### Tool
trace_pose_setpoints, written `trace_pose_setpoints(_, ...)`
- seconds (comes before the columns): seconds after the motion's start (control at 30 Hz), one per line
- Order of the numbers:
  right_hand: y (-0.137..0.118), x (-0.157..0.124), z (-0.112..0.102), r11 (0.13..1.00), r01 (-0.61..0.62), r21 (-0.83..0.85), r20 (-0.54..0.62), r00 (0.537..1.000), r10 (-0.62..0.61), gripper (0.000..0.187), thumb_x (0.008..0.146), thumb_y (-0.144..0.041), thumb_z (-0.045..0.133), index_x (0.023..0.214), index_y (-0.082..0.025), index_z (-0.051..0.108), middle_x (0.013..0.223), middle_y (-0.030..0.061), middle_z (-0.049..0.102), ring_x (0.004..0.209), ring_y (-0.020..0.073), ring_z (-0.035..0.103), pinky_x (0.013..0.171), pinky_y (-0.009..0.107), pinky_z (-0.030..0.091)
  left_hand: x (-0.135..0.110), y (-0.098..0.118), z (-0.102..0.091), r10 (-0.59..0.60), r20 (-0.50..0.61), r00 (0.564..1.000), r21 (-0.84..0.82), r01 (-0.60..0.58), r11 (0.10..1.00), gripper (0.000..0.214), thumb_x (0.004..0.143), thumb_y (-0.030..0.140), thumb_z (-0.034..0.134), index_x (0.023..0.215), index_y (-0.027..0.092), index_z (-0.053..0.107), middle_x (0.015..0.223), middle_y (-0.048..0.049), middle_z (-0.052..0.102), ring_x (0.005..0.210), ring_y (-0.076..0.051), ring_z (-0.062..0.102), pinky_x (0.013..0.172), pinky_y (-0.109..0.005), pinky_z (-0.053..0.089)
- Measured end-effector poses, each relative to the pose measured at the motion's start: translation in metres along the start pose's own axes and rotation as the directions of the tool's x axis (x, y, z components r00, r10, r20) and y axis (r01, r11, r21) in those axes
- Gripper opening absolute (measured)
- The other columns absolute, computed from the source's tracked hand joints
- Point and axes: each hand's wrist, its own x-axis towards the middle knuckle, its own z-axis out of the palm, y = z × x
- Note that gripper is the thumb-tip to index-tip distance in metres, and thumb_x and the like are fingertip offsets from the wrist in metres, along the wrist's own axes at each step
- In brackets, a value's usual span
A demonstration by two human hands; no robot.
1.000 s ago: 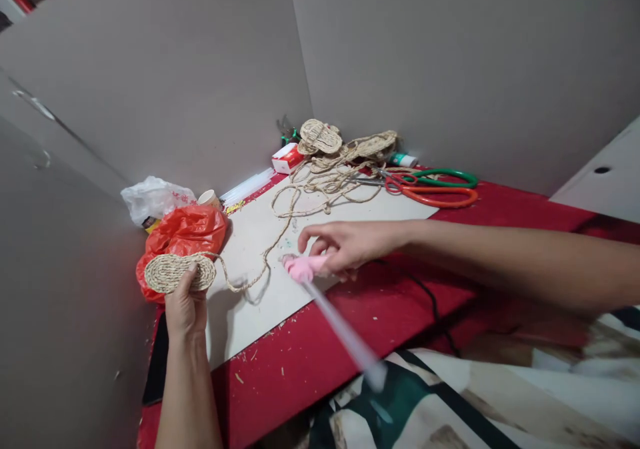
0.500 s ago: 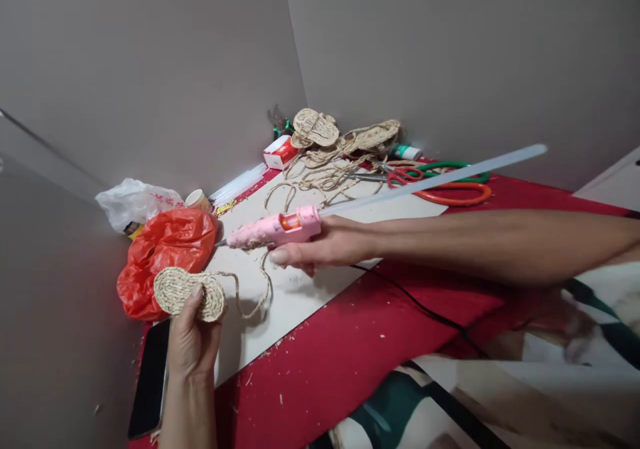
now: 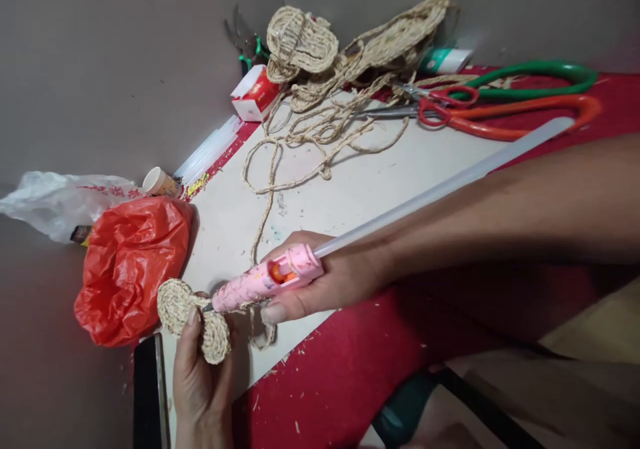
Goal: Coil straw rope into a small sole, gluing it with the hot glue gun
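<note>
A coiled straw-rope piece, narrow at its waist like a small sole (image 3: 217, 337), is pinched between the thumb and fingers of my left hand (image 3: 197, 375). My right hand (image 3: 330, 285) is wrapped round a pink hot glue gun (image 3: 245, 287), its metal nozzle at the waist of the rope piece, near my left thumb. Whether nozzle and rope touch, I cannot tell. A long translucent glue stick (image 3: 440, 185) sticks out of the gun's back. Loose straw rope (image 3: 271, 215) trails behind my right hand, and some hangs beneath the gun.
On the left lie a red plastic bag (image 3: 135, 269), a white bag (image 3: 60, 199), a paper cup (image 3: 159, 182) and a phone (image 3: 149, 395). Toward the back are glue sticks (image 3: 213, 145), a red-white box (image 3: 255, 94), coiled rope pieces (image 3: 303, 41) and scissors (image 3: 530, 129) on a white board (image 3: 415, 162).
My right hand has brought the glue gun down and left, so its nozzle is now at the rope piece. The rope piece is tilted more steeply, and the view has shifted closer to the table.
</note>
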Motion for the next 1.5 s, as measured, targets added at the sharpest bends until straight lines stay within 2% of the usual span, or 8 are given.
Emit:
trace_pose_setpoints(0.17,0.011,-0.001,0.002,0.998,0.044,-0.039,-0.019,0.999,-0.045,0.029,0.088,-0.018,0.05,0.113,-0.008,0.061,0.119,0.0066,0.062,0.118,0.0091,0.053,0.101,0.013,0.035,-0.001,0.002,0.002,-0.005,-0.012,1.0,-0.011,0.005,1.0,0.012,0.067,0.022,0.068,0.079,0.02,0.069,0.078,-0.0034,0.071,0.071,-0.017,0.067,0.067,-0.028,0.055)
trace_pose_setpoints(0.37,0.015,-0.004,0.002,0.993,0.037,-0.109,-0.031,0.999,-0.041,0.037,0.088,-0.02,0.052,0.123,-0.007,0.057,0.119,0.0053,0.063,0.112,0.0074,0.057,0.095,0.009,0.038,-0.005,0.006,0.005,-0.031,-0.083,0.996,-0.068,0.026,0.997,0.016,0.061,0.016,0.066,0.076,0.019,0.069,0.079,-0.0032,0.071,0.06,-0.015,0.065,0.055,-0.025,0.054)
trace_pose_setpoints(0.57,0.017,-0.004,0.002,0.99,0.056,-0.131,-0.025,0.998,-0.06,0.037,0.089,-0.02,0.052,0.124,-0.009,0.057,0.126,0.0056,0.059,0.117,0.0076,0.054,0.095,0.009,0.037,-0.006,0.005,0.006,-0.03,-0.064,0.998,-0.056,0.027,0.998,0.021,0.057,0.017,0.068,0.077,0.021,0.071,0.082,-0.0031,0.072,0.067,-0.018,0.067,0.063,-0.029,0.056)
trace_pose_setpoints(0.77,0.017,-0.004,0.001,0.991,0.014,-0.135,-0.052,0.998,-0.022,0.037,0.087,-0.021,0.054,0.122,-0.01,0.059,0.11,0.0038,0.067,0.104,0.0066,0.06,0.084,0.008,0.041,-0.005,0.003,0.003,0.007,0.017,1.0,-0.021,-0.006,1.0,0.014,0.061,0.018,0.067,0.075,0.022,0.071,0.081,-0.0026,0.073,0.067,-0.016,0.067,0.065,-0.028,0.055)
trace_pose_setpoints(0.97,0.018,-0.005,0.001,0.987,0.011,-0.16,-0.06,0.998,-0.021,0.038,0.087,-0.024,0.055,0.122,-0.011,0.06,0.092,-0.0001,0.067,0.081,0.003,0.06,0.066,0.006,0.04,-0.001,0.003,-0.001,0.008,0.031,0.999,-0.028,-0.007,1.0,0.016,0.066,0.018,0.064,0.079,0.021,0.072,0.083,-0.0027,0.073,0.07,-0.016,0.067,0.068,-0.026,0.055)
trace_pose_setpoints(1.1,0.018,-0.005,0.001,0.988,0.011,-0.152,-0.054,0.998,-0.02,0.035,0.087,-0.022,0.054,0.12,-0.01,0.061,0.097,0.0015,0.067,0.077,0.0033,0.058,0.068,0.007,0.041,-0.002,0.005,0.0,0.002,0.059,0.998,-0.041,0.0,0.999,0.016,0.068,0.019,0.063,0.081,0.02,0.072,0.082,-0.003,0.073,0.072,-0.018,0.068,0.067,-0.029,0.055)
trace_pose_setpoints(1.23,0.018,-0.005,0.001,0.985,0.017,-0.171,-0.065,0.998,-0.029,0.036,0.087,-0.023,0.055,0.12,-0.011,0.061,0.09,0.0,0.067,0.075,0.0031,0.059,0.067,0.007,0.041,-0.003,0.006,0.0,-0.021,0.074,0.997,-0.057,0.025,0.998,0.015,0.07,0.019,0.062,0.081,0.021,0.072,0.083,-0.0022,0.073,0.074,-0.018,0.068,0.066,-0.027,0.055)
trace_pose_setpoints(1.5,0.018,-0.005,0.001,0.989,0.01,-0.148,-0.049,0.999,-0.017,0.039,0.087,-0.023,0.054,0.124,-0.01,0.058,0.108,0.0027,0.068,0.109,0.0068,0.058,0.091,0.006,0.037,0.002,0.008,-0.007,-0.005,0.083,0.997,-0.047,0.009,0.999,0.017,0.072,0.02,0.06,0.084,0.021,0.071,0.085,-0.0024,0.073,0.074,-0.018,0.069,0.068,-0.029,0.055)
